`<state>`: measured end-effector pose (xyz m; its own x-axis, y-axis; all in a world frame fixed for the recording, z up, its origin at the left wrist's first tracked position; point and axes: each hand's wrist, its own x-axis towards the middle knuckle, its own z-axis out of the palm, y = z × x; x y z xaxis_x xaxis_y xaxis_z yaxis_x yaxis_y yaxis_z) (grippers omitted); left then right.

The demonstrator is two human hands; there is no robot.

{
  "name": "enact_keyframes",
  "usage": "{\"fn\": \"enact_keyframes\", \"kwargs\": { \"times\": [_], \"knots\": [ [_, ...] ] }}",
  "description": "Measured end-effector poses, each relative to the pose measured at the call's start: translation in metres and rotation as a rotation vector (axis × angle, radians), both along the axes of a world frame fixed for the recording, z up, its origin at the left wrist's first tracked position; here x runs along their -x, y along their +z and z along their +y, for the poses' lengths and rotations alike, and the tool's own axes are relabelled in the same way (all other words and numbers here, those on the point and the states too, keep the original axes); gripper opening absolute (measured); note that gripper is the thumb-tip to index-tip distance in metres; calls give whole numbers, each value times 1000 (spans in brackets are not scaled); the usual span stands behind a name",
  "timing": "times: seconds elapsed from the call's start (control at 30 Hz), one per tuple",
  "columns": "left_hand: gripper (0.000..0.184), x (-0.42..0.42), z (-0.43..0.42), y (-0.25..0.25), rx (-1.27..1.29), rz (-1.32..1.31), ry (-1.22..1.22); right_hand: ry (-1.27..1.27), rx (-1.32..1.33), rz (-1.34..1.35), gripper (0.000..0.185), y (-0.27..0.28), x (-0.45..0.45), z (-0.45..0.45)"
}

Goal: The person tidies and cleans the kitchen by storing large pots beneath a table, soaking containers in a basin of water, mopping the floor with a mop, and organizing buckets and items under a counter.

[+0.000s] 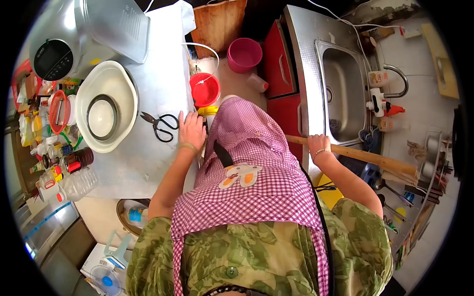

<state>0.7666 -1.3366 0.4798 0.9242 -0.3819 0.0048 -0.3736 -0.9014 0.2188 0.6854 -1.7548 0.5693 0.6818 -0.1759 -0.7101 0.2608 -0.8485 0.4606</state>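
My left hand (191,130) lies palm down at the edge of the light metal-topped table, fingers stretched out and holding nothing. Beside it lie black-handled scissors (160,126), apart from the fingers, blades pointing left. My right hand (319,144) is at the edge of the sink counter, its fingers curled over a long wooden rod (373,159). The rod's thin end sticks out past the counter, and its thicker end reaches toward the wall. How firmly the fingers press on it is hard to see.
White basin (129,126) with bowls and a grey appliance (52,59) stand on the left table. Bottles (79,183) crowd its far side. A steel sink (343,93) is at right. Red (212,91) and pink buckets (245,55) stand on the floor ahead, near red cabinets (279,64).
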Motion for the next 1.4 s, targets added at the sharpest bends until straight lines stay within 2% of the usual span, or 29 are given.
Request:
{"fn": "enact_keyframes", "kwargs": {
  "times": [0.07, 0.1, 0.2, 0.33, 0.37, 0.47, 0.67, 0.77, 0.8, 0.9, 1.0, 1.17, 1.23, 1.27, 1.33, 1.4],
  "knots": [
    [36, -1, 1, 2, 10, 2, 0, -9, -14, 22, 23, 4, 3, 2],
    [36, -1, 2, 1, 3, 7, 1, -27, -27, 47, 36, 3, 4, -1],
    [36, 0, 3, -3, -17, -7, -4, -61, -56, 29, 29, 9, 3, -5],
    [37, 0, -2, 0, 8, 21, 20, -42, -17, 89, 59, 2, -4, -11],
    [37, 0, -2, 3, 14, 28, 14, 0, -13, 96, 61, 1, -4, -13],
    [38, 0, -4, 3, 2, 53, 23, -181, -18, 172, 63, 7, -5, -12],
    [37, 3, -1, -3, 43, 0, 19, -198, -117, 291, 39, 11, 12, -26],
    [35, 0, -2, -2, 0, 7, -33, -294, -138, 312, 39, 25, 34, -21],
    [35, -1, 2, -5, -25, 6, -56, -351, -187, 304, 45, 17, 50, -28],
    [32, 20, 2, -16, -97, -39, -101, -554, -297, 329, 38, -4, 111, -34],
    [26, 24, 9, -27, -146, -82, -119, -800, -398, 465, 31, -23, 147, -45],
    [21, 21, 20, -39, -231, -149, -155, -1386, -562, 793, 20, -38, 197, -92],
    [21, 21, 32, -62, -192, -215, -168, -1494, -588, 840, 16, -38, 208, -104],
    [22, 23, 39, -74, -174, -248, -169, -1508, -598, 850, 15, -38, 211, -107],
    [23, 22, 33, -62, -176, -250, -167, -1414, -581, 864, 17, -29, 203, -101],
    [23, 22, 34, -60, -177, -250, -168, -1240, -545, 810, 15, -6, 186, -88]
  ]
}}
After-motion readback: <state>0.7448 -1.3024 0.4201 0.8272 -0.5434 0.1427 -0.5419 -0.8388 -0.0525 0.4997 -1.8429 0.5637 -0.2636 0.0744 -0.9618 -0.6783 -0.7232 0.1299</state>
